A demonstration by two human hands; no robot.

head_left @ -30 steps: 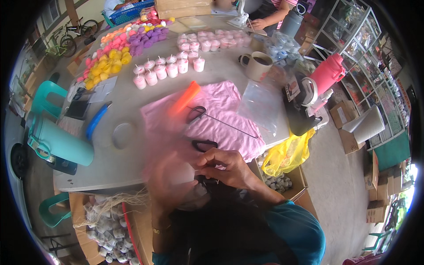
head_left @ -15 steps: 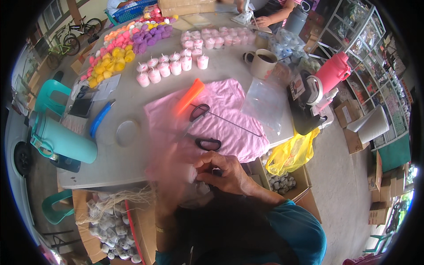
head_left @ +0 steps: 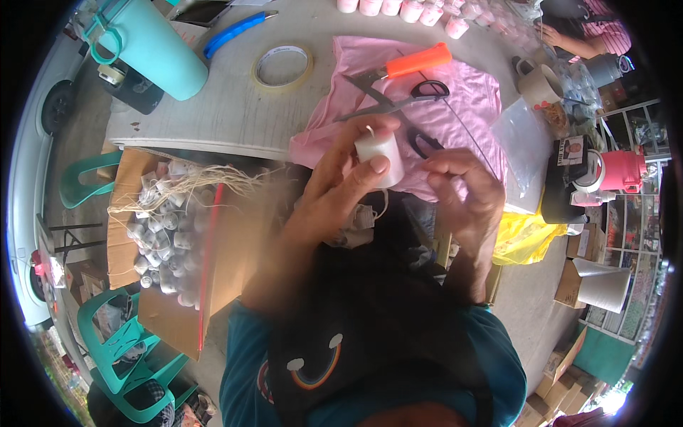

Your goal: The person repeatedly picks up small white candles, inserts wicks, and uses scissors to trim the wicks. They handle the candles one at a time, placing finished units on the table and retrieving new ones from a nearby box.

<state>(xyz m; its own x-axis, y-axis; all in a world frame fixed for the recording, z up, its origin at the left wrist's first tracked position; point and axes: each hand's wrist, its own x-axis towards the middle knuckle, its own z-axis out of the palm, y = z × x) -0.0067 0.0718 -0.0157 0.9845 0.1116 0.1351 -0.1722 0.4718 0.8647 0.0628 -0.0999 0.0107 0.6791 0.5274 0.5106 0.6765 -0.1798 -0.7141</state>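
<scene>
My left hand [head_left: 338, 181] is closed around a white pillar candle [head_left: 379, 155], thumb across its side and wick pointing up. Just right of the candle, apart from it, my right hand [head_left: 469, 186] has its thumb and fingertips pinched together; anything between them is too small to make out. Below the candle, over the dark apron [head_left: 341, 277], lies another whitish piece [head_left: 358, 231] with a string. Beyond my hands a pink cloth [head_left: 469, 96] bears black-handled scissors [head_left: 430, 90], an orange-handled knife [head_left: 420, 60] and a thin rod [head_left: 469, 132].
A cardboard box [head_left: 126, 235] of grey-white candle pieces and strings stands at the left. On the table are a tape roll [head_left: 307, 71], a blue cutter [head_left: 235, 34], a teal tumbler [head_left: 153, 53], a mug [head_left: 541, 85] and pink-white candles [head_left: 411, 11]. A co-worker's arm [head_left: 580, 46] shows far right.
The view has tilted down and turned. My hands, together before, are now apart; the left, blurred earlier, shows the candle upright in its fingers.
</scene>
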